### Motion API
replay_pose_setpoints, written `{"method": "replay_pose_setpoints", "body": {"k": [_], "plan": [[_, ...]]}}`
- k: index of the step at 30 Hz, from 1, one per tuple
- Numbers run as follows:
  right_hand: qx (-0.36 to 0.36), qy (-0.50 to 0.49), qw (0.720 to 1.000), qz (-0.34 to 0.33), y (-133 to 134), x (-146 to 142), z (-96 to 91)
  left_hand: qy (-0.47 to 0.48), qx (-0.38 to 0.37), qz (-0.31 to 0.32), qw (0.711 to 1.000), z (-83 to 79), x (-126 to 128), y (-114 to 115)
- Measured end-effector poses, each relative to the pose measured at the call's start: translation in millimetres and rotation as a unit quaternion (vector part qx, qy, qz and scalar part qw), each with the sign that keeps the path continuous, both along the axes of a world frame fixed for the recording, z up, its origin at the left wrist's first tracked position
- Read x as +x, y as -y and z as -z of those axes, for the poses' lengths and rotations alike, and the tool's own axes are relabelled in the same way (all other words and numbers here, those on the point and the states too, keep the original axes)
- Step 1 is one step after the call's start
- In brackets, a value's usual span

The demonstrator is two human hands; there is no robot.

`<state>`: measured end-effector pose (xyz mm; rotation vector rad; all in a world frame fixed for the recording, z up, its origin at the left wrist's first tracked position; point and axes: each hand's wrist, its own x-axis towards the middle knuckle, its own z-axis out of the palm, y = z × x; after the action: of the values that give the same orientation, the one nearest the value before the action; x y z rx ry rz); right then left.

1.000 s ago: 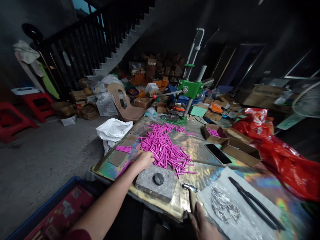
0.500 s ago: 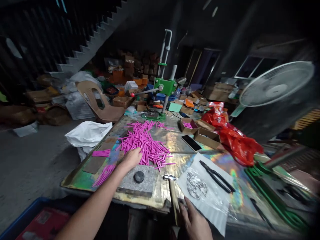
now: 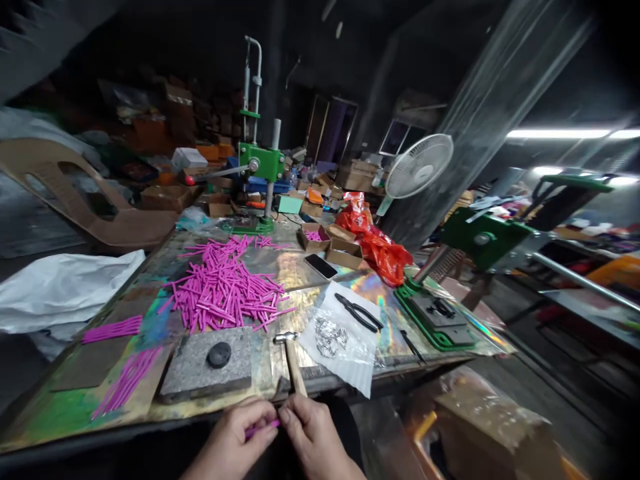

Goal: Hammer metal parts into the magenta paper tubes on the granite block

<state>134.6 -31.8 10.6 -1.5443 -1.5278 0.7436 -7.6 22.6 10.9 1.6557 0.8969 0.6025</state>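
Close together at the table's near edge are my two hands. My left hand (image 3: 243,430) is closed around a short magenta tube (image 3: 261,429), whose end points right. Thumb and finger of my right hand (image 3: 311,427) are pinched at that end; anything small between them is hidden. Just beyond lies a hammer (image 3: 294,363), its wooden handle towards me. To its left, a black round disc (image 3: 219,355) rests on a grey stone block (image 3: 175,373). Behind the block is a big pile of magenta tubes (image 3: 225,287). Small silvery metal pieces (image 3: 330,335) lie on a white sheet (image 3: 357,377) at right.
Black pliers (image 3: 357,312) lie on the sheet. Two neat rows of tubes (image 3: 113,329) are at left. Beyond are a phone (image 3: 321,267), small cardboard boxes (image 3: 345,252) and a red bag (image 3: 385,253). Green hand presses (image 3: 263,162) stand at the back and right.
My left hand has come back from the pile with a magenta tube. My right hand has moved from beside the hammer handle to meet it. The view has turned right.
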Motion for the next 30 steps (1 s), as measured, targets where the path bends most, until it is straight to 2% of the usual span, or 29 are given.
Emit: {"method": "replay_pose_setpoints", "body": {"k": [2, 5, 9, 12, 14, 17, 19, 22, 24, 27, 30], "plan": [[-0.019, -0.060, 0.998, 0.009, 4, 1, 3.7, 0.039, -0.126, -0.043, 0.990, 4.7, 1, 0], [-0.042, -0.205, 0.978, 0.024, 6, -1, 9.0, 0.137, -0.256, -0.126, 0.948, 4.1, 5, 4], [-0.042, -0.358, 0.931, 0.053, 6, -14, 19.1, 0.236, -0.351, -0.192, 0.886, 3.3, 19, 13], [-0.019, -0.385, 0.919, 0.083, 7, -21, 29.8, 0.243, -0.385, -0.192, 0.869, 11.1, 30, 19], [-0.003, -0.321, 0.943, 0.082, 10, -16, 34.2, 0.231, -0.378, -0.194, 0.875, 16.7, 34, 21], [0.027, -0.090, 0.990, 0.102, 8, 19, 32.0, 0.206, -0.334, -0.225, 0.892, 19.6, 35, 21], [0.020, 0.077, 0.984, 0.162, 1, 56, 27.6, 0.197, -0.302, -0.244, 0.900, 18.3, 33, 20], [-0.001, 0.152, 0.970, 0.191, -19, 113, 25.5, 0.199, -0.287, -0.253, 0.902, 16.0, 32, 19], [-0.020, 0.200, 0.964, 0.174, -35, 141, 29.0, 0.199, -0.294, -0.249, 0.901, 16.0, 33, 20], [-0.052, 0.261, 0.956, 0.122, -53, 160, 38.8, 0.190, -0.302, -0.233, 0.905, 17.0, 35, 23], [-0.081, 0.309, 0.945, 0.077, -63, 162, 49.0, 0.185, -0.306, -0.225, 0.906, 17.8, 36, 23]]}}
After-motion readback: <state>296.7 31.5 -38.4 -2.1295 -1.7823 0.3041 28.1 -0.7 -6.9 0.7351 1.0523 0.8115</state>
